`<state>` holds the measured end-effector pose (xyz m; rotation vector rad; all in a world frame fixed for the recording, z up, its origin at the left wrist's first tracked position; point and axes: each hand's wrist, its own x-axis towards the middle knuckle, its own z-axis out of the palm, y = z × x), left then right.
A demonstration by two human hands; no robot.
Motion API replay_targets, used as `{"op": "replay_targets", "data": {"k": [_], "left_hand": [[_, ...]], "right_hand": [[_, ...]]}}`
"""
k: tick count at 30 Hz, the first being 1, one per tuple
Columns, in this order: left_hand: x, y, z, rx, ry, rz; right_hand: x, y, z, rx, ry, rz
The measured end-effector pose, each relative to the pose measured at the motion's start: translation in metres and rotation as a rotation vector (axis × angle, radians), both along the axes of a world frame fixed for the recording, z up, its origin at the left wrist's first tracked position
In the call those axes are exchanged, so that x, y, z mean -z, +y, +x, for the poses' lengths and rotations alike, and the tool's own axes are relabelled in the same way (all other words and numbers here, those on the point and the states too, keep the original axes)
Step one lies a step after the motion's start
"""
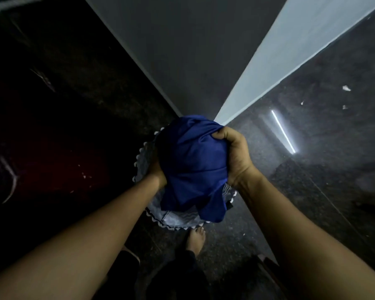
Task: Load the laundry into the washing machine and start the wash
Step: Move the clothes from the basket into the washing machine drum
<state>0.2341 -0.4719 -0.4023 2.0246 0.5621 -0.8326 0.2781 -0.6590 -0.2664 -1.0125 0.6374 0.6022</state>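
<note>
1. The laundry is a bundle of two pieces held in the air between both hands, above the floor (312, 191) and in front of a wall corner.
2. The blue cloth (193, 161) makes up the top and middle of the bundle. It is bunched into a ball, with a loose flap hanging at the near side.
3. A grey cloth (178, 220) with a wavy print and a white bobble trim lies under and behind the blue one. Its edge shows at the left side and along the bottom.
4. The right hand (236, 156) grips the right side of the blue cloth. Its fingers (220, 134) are curled and dug into the fabric at the top, and the thumb is hidden.
5. The left hand (157, 172) is pressed against the left side of the bundle at the trimmed edge. The cloth covers its fingers, so I cannot tell whether they are spread or curled.
6. The wall (171, 50) has a dark grey face on the left and a pale, lit face on the right. The two meet just behind the bundle.
7. A bare foot (196, 237) stands on the dark speckled floor directly under the bundle.
8. To the right, the floor reflects a bright light streak (283, 131), and a few white scraps (346, 88) lie further off.
9. A dark red shape (52, 169) sits in shadow at the left, too dim to identify.
</note>
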Motion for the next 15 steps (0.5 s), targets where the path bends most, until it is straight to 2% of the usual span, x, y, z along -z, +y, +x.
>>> {"op": "replay_targets", "data": {"k": [1,3,4,5,6,9,13,15], "left_hand": [[-0.006,0.004,0.0,0.023,-0.011,-0.013],[-0.015,0.011,-0.001,0.064,0.001,0.087],[0.023,0.021,0.001,0.074,-0.097,0.108],[0.03,0.026,0.003,0.103,-0.152,0.144],[0.008,0.023,0.003,0.109,-0.157,0.159],[-0.145,0.0,-0.013,0.083,-0.223,0.062],[-0.229,-0.012,-0.025,0.151,-0.295,-0.066],[-0.264,-0.022,-0.026,0.112,-0.335,-0.126]], "right_hand": [[-0.015,-0.002,-0.002,0.011,-0.016,0.009],[-0.05,-0.006,-0.007,0.025,-0.055,0.044],[-0.063,-0.009,-0.009,0.026,-0.091,0.055],[-0.08,-0.011,-0.011,0.025,-0.136,0.062],[-0.096,-0.013,-0.014,0.018,-0.173,0.062],[-0.139,-0.014,-0.02,0.001,-0.223,0.05],[-0.2,-0.009,-0.026,0.023,-0.324,0.031],[-0.227,-0.003,-0.026,0.042,-0.394,0.021]]}}
